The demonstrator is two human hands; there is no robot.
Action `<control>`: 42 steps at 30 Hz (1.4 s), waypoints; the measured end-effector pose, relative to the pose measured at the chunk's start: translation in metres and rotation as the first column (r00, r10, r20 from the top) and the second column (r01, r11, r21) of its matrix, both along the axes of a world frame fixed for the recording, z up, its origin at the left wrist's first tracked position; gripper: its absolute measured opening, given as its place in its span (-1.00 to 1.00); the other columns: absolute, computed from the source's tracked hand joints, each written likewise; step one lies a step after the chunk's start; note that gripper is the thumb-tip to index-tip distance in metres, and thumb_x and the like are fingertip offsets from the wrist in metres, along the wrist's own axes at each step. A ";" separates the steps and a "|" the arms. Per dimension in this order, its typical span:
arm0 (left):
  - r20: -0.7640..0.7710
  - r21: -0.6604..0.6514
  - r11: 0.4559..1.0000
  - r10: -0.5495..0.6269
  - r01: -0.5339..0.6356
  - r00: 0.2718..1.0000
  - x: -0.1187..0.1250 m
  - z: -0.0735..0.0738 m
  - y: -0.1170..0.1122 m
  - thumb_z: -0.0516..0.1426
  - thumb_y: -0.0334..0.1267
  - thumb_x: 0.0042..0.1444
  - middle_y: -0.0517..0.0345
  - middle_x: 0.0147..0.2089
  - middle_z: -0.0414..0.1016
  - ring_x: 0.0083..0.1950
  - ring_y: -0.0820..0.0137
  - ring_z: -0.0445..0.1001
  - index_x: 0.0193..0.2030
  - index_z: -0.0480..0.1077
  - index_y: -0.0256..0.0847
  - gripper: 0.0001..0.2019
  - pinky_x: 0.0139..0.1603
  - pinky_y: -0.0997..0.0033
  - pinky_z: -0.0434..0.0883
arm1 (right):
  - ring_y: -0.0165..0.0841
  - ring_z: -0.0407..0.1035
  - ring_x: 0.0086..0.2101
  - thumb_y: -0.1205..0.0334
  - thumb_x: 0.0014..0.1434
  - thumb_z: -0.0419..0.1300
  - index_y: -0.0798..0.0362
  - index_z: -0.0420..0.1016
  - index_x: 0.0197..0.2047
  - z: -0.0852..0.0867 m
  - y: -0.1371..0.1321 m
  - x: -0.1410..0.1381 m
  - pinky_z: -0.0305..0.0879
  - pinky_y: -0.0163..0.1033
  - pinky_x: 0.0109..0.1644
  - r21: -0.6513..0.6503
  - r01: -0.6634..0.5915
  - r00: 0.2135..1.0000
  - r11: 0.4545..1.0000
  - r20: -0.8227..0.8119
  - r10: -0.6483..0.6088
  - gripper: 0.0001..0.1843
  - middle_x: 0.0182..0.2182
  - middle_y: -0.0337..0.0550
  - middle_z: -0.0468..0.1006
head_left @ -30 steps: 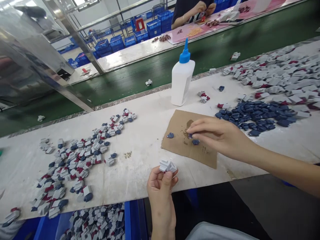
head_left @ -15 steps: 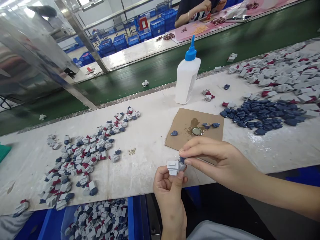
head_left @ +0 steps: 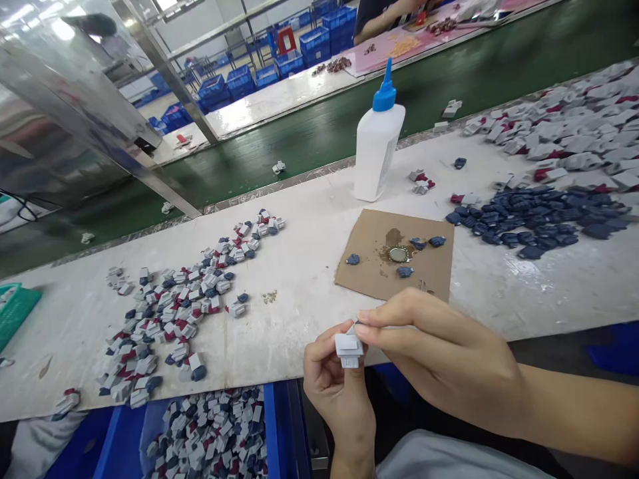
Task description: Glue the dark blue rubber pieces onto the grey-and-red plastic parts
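My left hand (head_left: 335, 382) holds a small grey plastic piece (head_left: 349, 348) upright at the table's near edge. My right hand (head_left: 439, 352) pinches against the top of that piece from the right; whatever is between its fingertips is hidden. Just beyond lies a brown cardboard sheet (head_left: 434, 273) with a puddle of glue (head_left: 398, 253) and three small dark blue parts (head_left: 404, 271) on it. A white glue bottle (head_left: 377, 150) with a blue nozzle stands behind the cardboard.
A heap of assembled grey, red and blue pieces (head_left: 184, 306) covers the table's left. Loose blue parts (head_left: 539, 219) and grey pieces (head_left: 574, 133) pile up at the right. A blue bin (head_left: 114, 442) of finished pieces sits below the table edge. A green conveyor (head_left: 309, 140) runs behind; another person works at the far bench.
My right hand left the cardboard with a blue part and came back to the grey piece in my left hand. Both hands drew closer to me.
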State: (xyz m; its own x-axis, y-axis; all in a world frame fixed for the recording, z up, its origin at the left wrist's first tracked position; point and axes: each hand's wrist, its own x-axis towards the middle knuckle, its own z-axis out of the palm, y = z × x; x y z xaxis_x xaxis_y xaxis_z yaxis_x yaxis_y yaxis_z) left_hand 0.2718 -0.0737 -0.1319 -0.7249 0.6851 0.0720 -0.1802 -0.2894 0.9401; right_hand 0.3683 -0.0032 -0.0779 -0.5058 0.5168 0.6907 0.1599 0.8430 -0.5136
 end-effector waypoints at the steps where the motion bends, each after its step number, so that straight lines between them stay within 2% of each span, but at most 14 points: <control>1: -0.012 0.017 1.000 -0.010 0.010 1.000 0.001 -0.003 -0.001 0.27 -0.38 0.00 0.26 -0.26 0.61 -0.24 0.50 0.58 -0.32 0.47 -0.10 -0.88 -0.24 0.63 0.49 | -0.43 0.40 -0.31 0.49 0.21 0.07 0.09 0.44 -0.14 -0.001 0.000 0.000 0.43 -0.35 -0.28 -0.009 0.005 1.000 1.000 -0.018 -0.005 -0.79 -0.31 -0.10 0.50; 8: 0.044 0.036 0.999 -0.006 0.004 0.999 0.006 -0.008 0.002 0.27 -0.34 0.02 0.26 -0.26 0.60 -0.26 0.53 0.57 -0.30 0.47 -0.11 -0.90 -0.29 0.68 0.48 | -0.47 0.41 -0.29 0.58 0.14 0.12 0.15 0.46 -0.23 -0.009 -0.004 -0.007 0.42 -0.39 -0.22 -0.093 0.074 0.990 0.993 -0.110 -0.084 -0.80 -0.34 -0.10 0.51; 14: 0.149 -0.048 0.999 0.029 -0.022 0.988 0.008 -0.010 0.009 0.31 -0.28 -0.04 0.24 -0.34 0.59 -0.27 0.53 0.56 -0.33 0.45 -0.17 -0.85 -0.21 0.62 0.49 | -0.45 0.44 -0.26 0.54 0.16 0.13 0.17 0.48 -0.25 -0.024 -0.010 -0.018 0.42 -0.36 -0.20 -0.184 0.181 0.967 0.966 -0.148 -0.209 -0.84 -0.38 -0.10 0.49; 19: 0.295 -0.087 0.995 -0.018 0.046 0.955 -0.005 -0.011 0.014 0.37 -0.23 -0.15 0.23 -0.38 0.56 -0.32 0.55 0.55 -0.36 0.44 -0.22 -0.75 -0.24 0.62 0.49 | -0.45 0.43 -0.27 0.51 0.18 0.11 0.14 0.50 -0.23 -0.036 -0.003 -0.023 0.41 -0.34 -0.21 -0.283 0.110 0.974 0.953 -0.159 -0.160 -0.83 -0.35 -0.13 0.51; 22: 0.370 -0.126 0.983 -0.081 0.136 0.926 -0.014 -0.008 0.016 0.38 -0.22 -0.19 0.24 -0.40 0.55 -0.37 0.57 0.54 -0.39 0.44 -0.24 -0.74 -0.33 0.67 0.48 | -0.41 0.42 -0.27 0.38 0.23 0.13 0.14 0.50 -0.13 -0.029 0.008 -0.016 0.39 -0.29 -0.20 -0.301 0.005 0.996 0.954 -0.080 -0.030 -0.83 -0.32 -0.11 0.52; 25: 0.385 -0.146 0.972 -0.115 0.183 0.916 -0.018 -0.003 0.015 0.39 -0.24 -0.21 0.27 -0.46 0.54 -0.38 0.53 0.56 -0.39 0.44 -0.23 -0.73 -0.41 0.71 0.45 | -0.35 0.40 -0.12 0.22 0.29 0.07 0.12 0.46 -0.02 -0.009 0.024 -0.010 0.33 -0.23 -0.02 -0.331 0.013 0.995 0.944 -0.089 -0.045 -0.73 -0.16 -0.08 0.55; 27: 0.371 -0.149 0.964 -0.153 0.221 0.916 -0.018 0.000 0.013 0.38 -0.25 -0.19 0.26 -0.44 0.56 -0.35 0.49 0.59 -0.38 0.44 -0.21 -0.75 -0.43 0.72 0.45 | -0.37 0.40 -0.07 0.15 0.33 -0.01 0.09 0.46 -0.01 0.005 0.035 -0.013 0.31 -0.26 0.02 -0.456 -0.002 0.981 0.890 -0.175 -0.088 -0.68 -0.10 -0.10 0.53; 29: 0.334 -0.135 0.953 -0.213 0.270 0.918 -0.017 0.003 0.010 0.37 -0.26 -0.15 0.23 -0.40 0.59 -0.33 0.46 0.59 -0.37 0.45 -0.19 -0.78 -0.44 0.70 0.46 | -0.38 0.43 -0.12 0.06 0.34 -0.07 0.08 0.49 -0.07 0.015 0.044 -0.021 0.34 -0.29 -0.04 -0.641 -0.094 0.974 0.762 -0.216 -0.061 -0.62 -0.15 -0.12 0.55; 31: 0.279 -0.120 0.946 -0.259 0.301 0.925 -0.014 0.005 0.007 0.34 -0.27 -0.10 0.23 -0.37 0.58 -0.34 0.48 0.58 -0.32 0.47 -0.17 -0.81 -0.42 0.67 0.48 | -0.37 0.47 -0.24 -0.05 0.33 -0.09 0.12 0.51 -0.16 0.018 0.049 -0.031 0.38 -0.29 -0.15 -0.819 -0.186 0.982 0.543 -0.180 0.064 -0.52 -0.29 -0.10 0.58; 33: 0.222 -0.127 0.940 -0.283 0.316 0.933 -0.011 0.006 0.006 0.33 -0.26 -0.07 0.22 -0.37 0.58 -0.37 0.52 0.56 -0.26 0.51 -0.16 -0.80 -0.39 0.65 0.50 | -0.38 0.47 -0.38 -0.14 0.31 -0.13 0.17 0.52 -0.27 0.016 0.048 -0.039 0.38 -0.30 -0.28 -0.934 -0.193 0.970 0.299 -0.137 0.200 -0.40 -0.42 -0.08 0.57; 34: 0.201 -0.139 0.936 -0.294 0.324 0.934 -0.009 0.006 0.006 0.32 -0.26 -0.06 0.21 -0.37 0.58 -0.38 0.53 0.56 -0.23 0.53 -0.17 -0.79 -0.37 0.65 0.50 | -0.39 0.46 -0.43 -0.19 0.30 -0.15 0.18 0.51 -0.32 0.015 0.046 -0.041 0.37 -0.32 -0.33 -0.960 -0.180 0.964 0.217 -0.128 0.233 -0.35 -0.50 -0.08 0.55; 35: 0.184 -0.150 0.932 -0.303 0.331 0.935 -0.006 0.005 0.007 0.31 -0.25 -0.04 0.20 -0.38 0.59 -0.39 0.53 0.55 -0.22 0.54 -0.17 -0.79 -0.35 0.64 0.51 | -0.40 0.44 -0.49 -0.23 0.28 -0.17 0.19 0.51 -0.38 0.013 0.043 -0.042 0.35 -0.34 -0.37 -0.969 -0.173 0.964 0.179 -0.129 0.232 -0.30 -0.57 -0.10 0.52; 37: 0.154 -0.150 0.932 -0.307 0.330 0.939 -0.002 0.003 0.008 0.30 -0.25 -0.03 0.18 -0.36 0.61 -0.36 0.51 0.57 -0.23 0.56 -0.17 -0.81 -0.30 0.61 0.52 | -0.41 0.41 -0.56 -0.34 0.22 -0.18 0.18 0.47 -0.50 0.009 0.038 -0.040 0.31 -0.37 -0.44 -0.963 -0.186 0.973 0.193 -0.152 0.176 -0.23 -0.71 -0.14 0.42; 42: 0.004 -0.184 0.943 -0.283 0.278 0.959 0.003 -0.002 0.004 0.24 -0.28 0.04 0.12 -0.19 0.62 -0.18 0.38 0.57 -0.14 0.56 -0.16 -0.79 -0.14 0.49 0.50 | -0.40 0.39 -0.61 -0.44 0.12 -0.14 0.14 0.42 -0.58 -0.001 0.029 -0.038 0.27 -0.38 -0.52 -0.905 -0.270 0.963 0.328 -0.247 0.112 -0.21 -0.76 -0.16 0.38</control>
